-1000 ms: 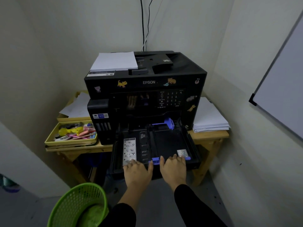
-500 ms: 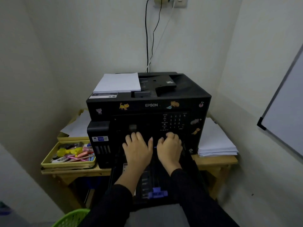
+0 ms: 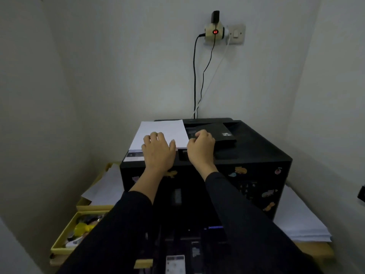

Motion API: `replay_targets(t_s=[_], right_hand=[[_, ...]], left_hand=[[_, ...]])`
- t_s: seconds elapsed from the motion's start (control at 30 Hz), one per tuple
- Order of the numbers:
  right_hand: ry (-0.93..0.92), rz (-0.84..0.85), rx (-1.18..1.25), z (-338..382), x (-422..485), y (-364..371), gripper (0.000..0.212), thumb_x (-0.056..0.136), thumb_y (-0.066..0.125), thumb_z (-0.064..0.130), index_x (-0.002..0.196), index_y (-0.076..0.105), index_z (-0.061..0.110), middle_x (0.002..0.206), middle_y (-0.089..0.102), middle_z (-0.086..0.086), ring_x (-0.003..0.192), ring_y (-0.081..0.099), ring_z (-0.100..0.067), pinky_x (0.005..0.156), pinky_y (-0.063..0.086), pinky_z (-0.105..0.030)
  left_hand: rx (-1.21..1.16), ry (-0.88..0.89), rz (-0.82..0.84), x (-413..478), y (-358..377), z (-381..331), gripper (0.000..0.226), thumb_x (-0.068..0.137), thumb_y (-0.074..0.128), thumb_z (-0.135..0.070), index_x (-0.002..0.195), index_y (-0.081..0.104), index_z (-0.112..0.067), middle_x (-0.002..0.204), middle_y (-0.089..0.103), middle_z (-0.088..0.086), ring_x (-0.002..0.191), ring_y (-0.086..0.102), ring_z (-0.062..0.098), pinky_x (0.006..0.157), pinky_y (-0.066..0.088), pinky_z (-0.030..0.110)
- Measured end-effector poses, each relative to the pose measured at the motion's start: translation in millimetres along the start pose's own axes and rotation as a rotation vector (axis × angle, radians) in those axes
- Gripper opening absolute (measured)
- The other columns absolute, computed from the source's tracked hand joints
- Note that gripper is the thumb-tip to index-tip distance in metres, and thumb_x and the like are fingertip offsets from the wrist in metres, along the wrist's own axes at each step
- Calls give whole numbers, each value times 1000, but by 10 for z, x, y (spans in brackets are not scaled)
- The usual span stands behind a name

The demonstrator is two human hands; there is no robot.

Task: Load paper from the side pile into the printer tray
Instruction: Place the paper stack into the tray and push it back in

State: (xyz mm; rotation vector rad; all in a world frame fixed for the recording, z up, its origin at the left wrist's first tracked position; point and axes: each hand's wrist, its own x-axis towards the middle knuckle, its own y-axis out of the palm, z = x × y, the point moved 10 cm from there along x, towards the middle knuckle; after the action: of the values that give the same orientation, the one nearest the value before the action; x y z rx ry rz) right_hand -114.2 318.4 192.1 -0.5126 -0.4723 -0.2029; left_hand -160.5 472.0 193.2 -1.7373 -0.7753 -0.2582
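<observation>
Yellow tray (image 3: 65, 237) of small items: far left, on the wooden tabletop (image 3: 314, 251). Loose sheets (image 3: 104, 186): behind it. Left hand (image 3: 159, 153): flat, fingers spread, palm on the near edge of the white paper stack (image 3: 164, 133) atop the black Epson printer (image 3: 256, 155). Right hand (image 3: 201, 149): fingers curled at the stack's right edge; grip on paper cannot be told. Printer tray (image 3: 197, 252): pulled out, bottom centre, largely hidden by sleeves. Side paper pile (image 3: 302, 224): right of printer, untouched.

Dim corner of pale walls (image 3: 122, 62), with a wall socket (image 3: 236, 34) trailing cables (image 3: 195, 80).
</observation>
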Motion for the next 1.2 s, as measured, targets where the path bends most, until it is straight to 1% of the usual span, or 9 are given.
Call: replay_targets(t_s=[0.13, 0.27, 0.4, 0.5, 0.6, 0.7, 0.9, 1.1, 1.2], right_hand=[[173, 130, -37, -165, 499, 376, 11, 85, 43, -2, 91, 52, -1, 110, 57, -24, 107, 53, -37, 84, 44, -39], [320, 180, -5, -369, 823, 624, 31, 86, 44, -2, 56, 38, 7, 67, 47, -7, 71, 52, -26, 64, 38, -29], [444, 299, 28, -606, 924, 944, 20, 88, 46, 1, 101, 58, -8, 97, 53, -13, 97, 59, -32, 72, 43, -28], [513, 349, 124, -707, 998, 1139, 17, 87, 53, 2, 100, 57, -7, 110, 57, -19, 101, 60, -32, 80, 49, -33], [580, 426, 212, -684, 1070, 1292, 39, 87, 60, 5, 123, 52, -7, 127, 57, -21, 114, 58, -35, 95, 49, -38], [536, 522, 23, -568, 1136, 1355, 43, 92, 55, 8, 132, 47, -5, 136, 51, -18, 124, 51, -31, 91, 43, -29], [407, 476, -14, -429, 1255, 1327, 31, 93, 49, 2, 121, 51, -12, 118, 60, -23, 104, 59, -32, 76, 41, -31], [505, 366, 210, -616, 1286, 1050, 32, 90, 58, 2, 117, 54, -13, 121, 60, -24, 98, 57, -32, 81, 44, -34], [500, 385, 233, -671, 1308, 887, 33, 91, 59, 5, 118, 55, -11, 122, 61, -22, 102, 59, -32, 87, 47, -37]], left_hand=[[-44, 49, 161, 440, 279, 158, 38, 99, 36, -21, 129, 46, 0, 135, 45, 16, 122, 41, 31, 100, 36, 38], [14, 52, 241, 731, 479, 260, 40, 99, 34, -24, 132, 44, -3, 136, 46, 14, 122, 42, 30, 98, 39, 38], [109, -2, 346, 908, 705, 450, 38, 95, 35, -24, 125, 47, -5, 129, 49, 13, 118, 43, 30, 95, 38, 39], [172, -38, 413, 950, 864, 556, 39, 92, 35, -25, 124, 47, -7, 129, 47, 11, 120, 41, 31, 98, 35, 40], [178, -53, 400, 1016, 912, 592, 43, 90, 36, -29, 125, 47, -9, 131, 45, 10, 122, 39, 31, 101, 31, 42], [171, -62, 395, 1050, 938, 617, 46, 87, 37, -31, 127, 46, -11, 133, 44, 9, 124, 37, 32, 101, 30, 43], [150, -84, 452, 1091, 933, 616, 52, 87, 38, -34, 133, 41, -11, 139, 41, 11, 129, 34, 33, 106, 29, 45], [-168, -551, 318, 1327, 597, 1106, 52, 89, 42, -25, 136, 42, -2, 143, 40, 18, 130, 39, 34, 107, 35, 44], [-481, -582, 502, 1375, 783, 1121, 49, 97, 45, -25, 138, 41, 1, 144, 41, 20, 129, 42, 35, 110, 35, 41]])
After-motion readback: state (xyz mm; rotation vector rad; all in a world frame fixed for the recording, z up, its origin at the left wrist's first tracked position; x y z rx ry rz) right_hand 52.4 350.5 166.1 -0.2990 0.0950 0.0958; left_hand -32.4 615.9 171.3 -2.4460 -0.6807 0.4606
